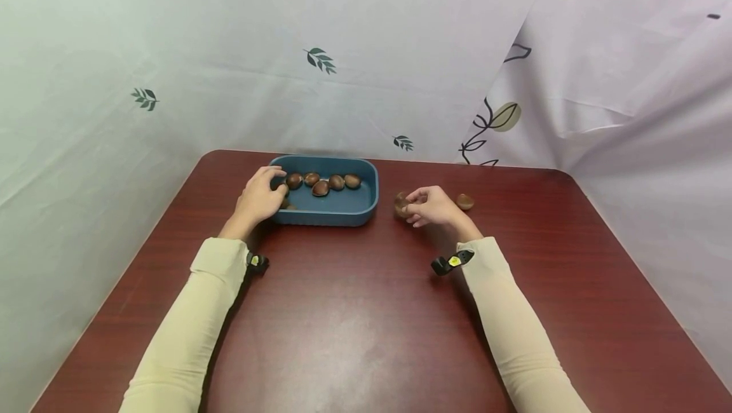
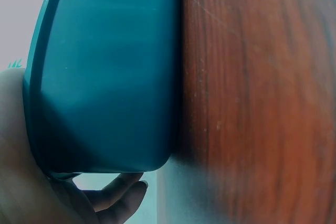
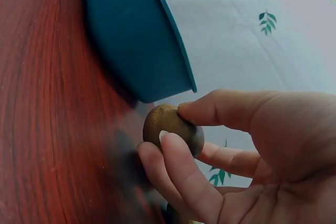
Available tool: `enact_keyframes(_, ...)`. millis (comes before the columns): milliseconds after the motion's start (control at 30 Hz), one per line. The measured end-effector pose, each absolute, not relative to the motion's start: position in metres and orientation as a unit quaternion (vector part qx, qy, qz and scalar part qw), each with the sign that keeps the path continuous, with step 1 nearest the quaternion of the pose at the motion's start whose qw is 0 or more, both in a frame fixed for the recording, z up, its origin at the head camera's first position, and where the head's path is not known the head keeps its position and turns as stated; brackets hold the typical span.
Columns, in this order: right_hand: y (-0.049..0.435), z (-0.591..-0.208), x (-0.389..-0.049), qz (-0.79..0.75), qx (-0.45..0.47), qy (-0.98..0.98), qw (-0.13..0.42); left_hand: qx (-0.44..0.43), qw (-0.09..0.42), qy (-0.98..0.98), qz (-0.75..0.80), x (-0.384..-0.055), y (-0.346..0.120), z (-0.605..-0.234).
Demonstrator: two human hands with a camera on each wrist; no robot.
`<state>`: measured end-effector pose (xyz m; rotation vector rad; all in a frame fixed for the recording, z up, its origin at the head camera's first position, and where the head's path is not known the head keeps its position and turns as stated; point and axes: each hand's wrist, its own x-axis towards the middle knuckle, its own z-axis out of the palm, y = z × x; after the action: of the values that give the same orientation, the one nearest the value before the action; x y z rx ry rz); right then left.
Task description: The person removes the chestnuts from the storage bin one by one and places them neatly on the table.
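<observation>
A blue rectangular container (image 1: 368, 200) stands toward the back of the table with several brown chestnuts (image 1: 321, 189) on its floor. At its left end my left hand (image 1: 260, 196) grips the rim, with the thumb over the inner side. In the left wrist view, fingers (image 2: 126, 200) curl past the end wall of the container (image 2: 105, 77). Just right of the container, my right hand (image 1: 433, 206) pinches a chestnut (image 3: 168, 124) between thumb and fingertips, low over the table. A further chestnut (image 1: 465, 201) lies on the table to the right of that hand.
The dark red wooden table (image 1: 343, 311) has rounded back corners. White cloth (image 1: 354, 108) with leaf prints hangs behind it and along both sides. Black straps with cameras (image 1: 453, 262) sit on both wrists.
</observation>
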<state>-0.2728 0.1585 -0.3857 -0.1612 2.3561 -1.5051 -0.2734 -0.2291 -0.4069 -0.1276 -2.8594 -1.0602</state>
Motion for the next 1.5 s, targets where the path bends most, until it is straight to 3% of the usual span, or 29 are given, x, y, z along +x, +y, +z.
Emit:
enact_keyframes(833,0.170,-0.397,-0.275,-0.514,-0.049,0.833,0.200,-0.037,0.052,-0.938,-0.342,-0.271,-0.228,-0.407)
enact_keyframes(1500,0.175,-0.386,-0.273,-0.487,-0.023,0.855,0.174,-0.037,0.054,-0.936,-0.347,-0.271,-0.227,-0.405)
